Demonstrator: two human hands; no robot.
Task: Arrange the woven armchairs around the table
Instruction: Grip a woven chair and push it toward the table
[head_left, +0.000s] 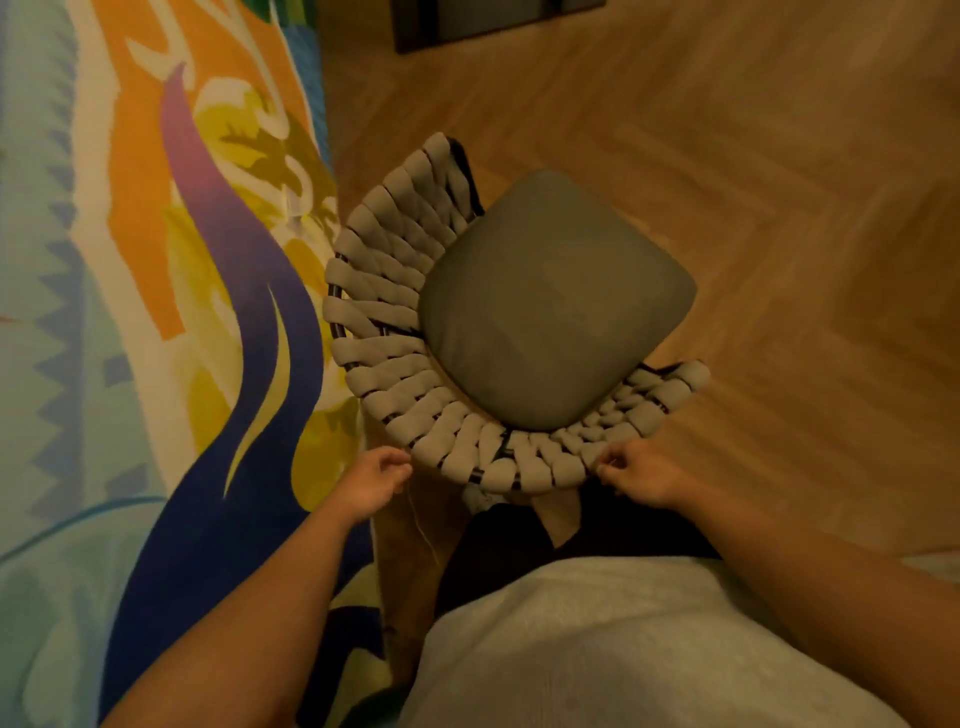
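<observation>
Looking down, head view: woven armchair (384, 332) with grey cushion (550, 306) standing on wood floor (779, 182), beside patterned rug (156, 260); left hand (376, 480) loosely curled, holding nothing, just beside back rim; right hand (641, 478) curled at rim, grip impossible to tell

no readable text, labels, brands, numbers or signs anywhere in the head view.
</observation>
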